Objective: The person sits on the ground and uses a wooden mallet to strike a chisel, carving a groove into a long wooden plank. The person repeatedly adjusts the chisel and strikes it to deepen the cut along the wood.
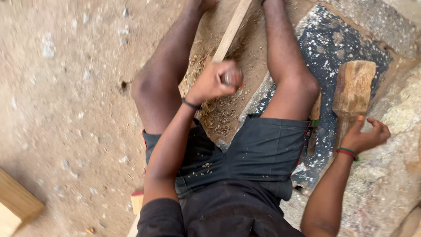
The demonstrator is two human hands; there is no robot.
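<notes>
Between knees, on ground: left hand (218,81) clamped on tool, against stick (231,30); shavings (219,116) already strewn, carving unfinished. At right, on slab (326,48): right hand (364,136) half-open, touching mallet (352,94) handle, not gripped.

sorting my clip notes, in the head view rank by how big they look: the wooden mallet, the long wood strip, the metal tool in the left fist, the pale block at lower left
1. long wood strip
2. wooden mallet, reached for by the right hand
3. pale block, cut off by the frame edge, so its rank against the mallet is unsure
4. metal tool, mostly hidden inside the left hand
</notes>
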